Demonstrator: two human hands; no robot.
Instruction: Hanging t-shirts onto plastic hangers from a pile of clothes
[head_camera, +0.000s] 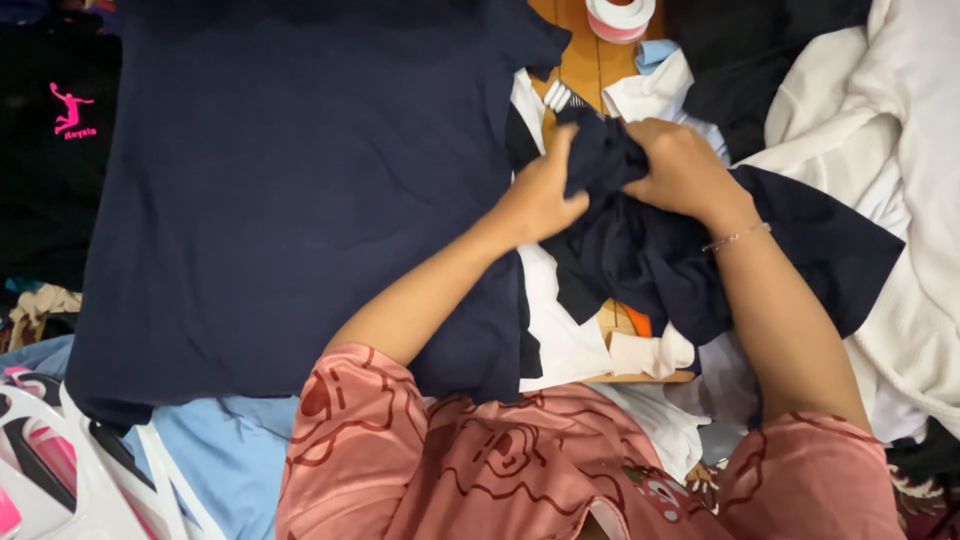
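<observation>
A crumpled dark navy garment (650, 255) lies bunched over white clothes in the middle right. My left hand (545, 195) grips its left side with the fingers closed in the fabric. My right hand (680, 165), with a thin bracelet at the wrist, clutches the top of the same bundle. A large navy T-shirt (290, 190) lies spread flat to the left, its edge under my left forearm.
A roll of white tape (620, 18) sits on a wooden surface (590, 65) at the top. White cloth (890, 150) is piled at the right. A black garment with a pink figure (60, 130) lies far left. White hangers (90, 470) and light blue cloth (230, 450) sit bottom left.
</observation>
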